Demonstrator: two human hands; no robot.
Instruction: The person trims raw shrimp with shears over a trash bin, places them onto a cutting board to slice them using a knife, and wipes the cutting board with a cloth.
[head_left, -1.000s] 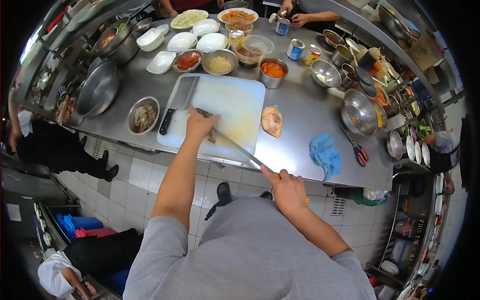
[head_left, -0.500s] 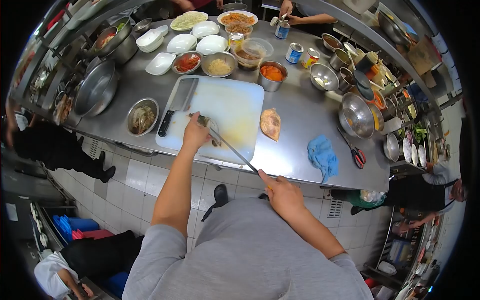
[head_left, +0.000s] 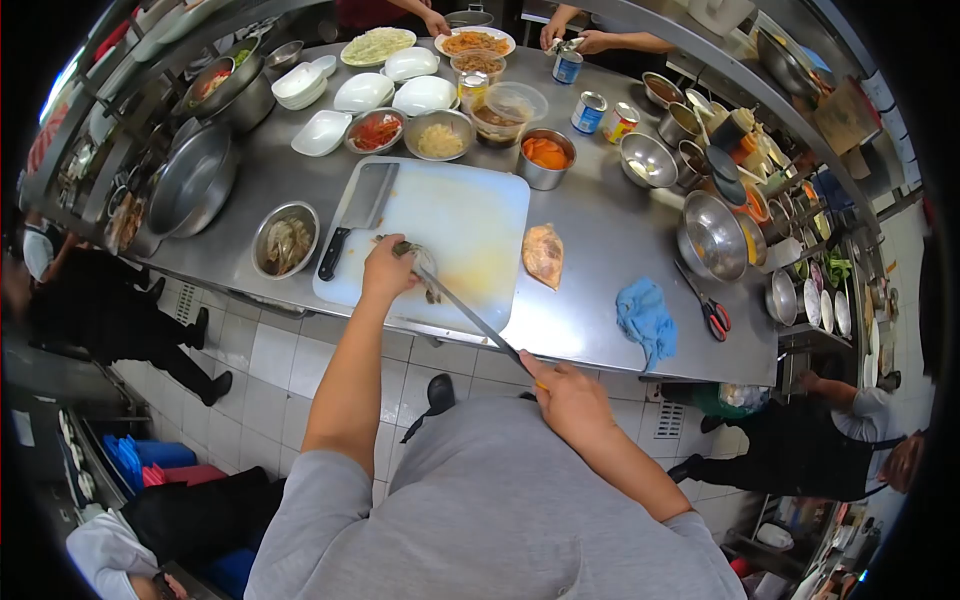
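On the white cutting board [head_left: 480, 215], my left hand [head_left: 388, 272] pinches a greyish raw shrimp [head_left: 427, 268], holding it against the board. My right hand [head_left: 572, 398] grips the dark handle of a long, narrow knife [head_left: 478, 326]. Its blade slants up and left from my waist, with the tip at the shrimp beside my left fingers. Whether the tip is inside the shrimp I cannot tell. A cleaver [head_left: 368, 198] with a black handle lies along the board's left side. Left of the board stands a metal bowl [head_left: 262, 262] holding several shrimp.
Right of the board lie a wrapped orange-brown pack [head_left: 542, 256], a blue cloth [head_left: 646, 318] and red-handled scissors [head_left: 716, 318]. Behind it stand white dishes [head_left: 322, 132], a pot of orange slices [head_left: 546, 172] and cans [head_left: 588, 112]. Co-workers' hands [head_left: 566, 38] work at the far edge.
Both my hands keep their grips, and the knife has shifted only slightly. At the far side, a co-worker's hand has reached to the plate of orange shreds. People at both sides have moved.
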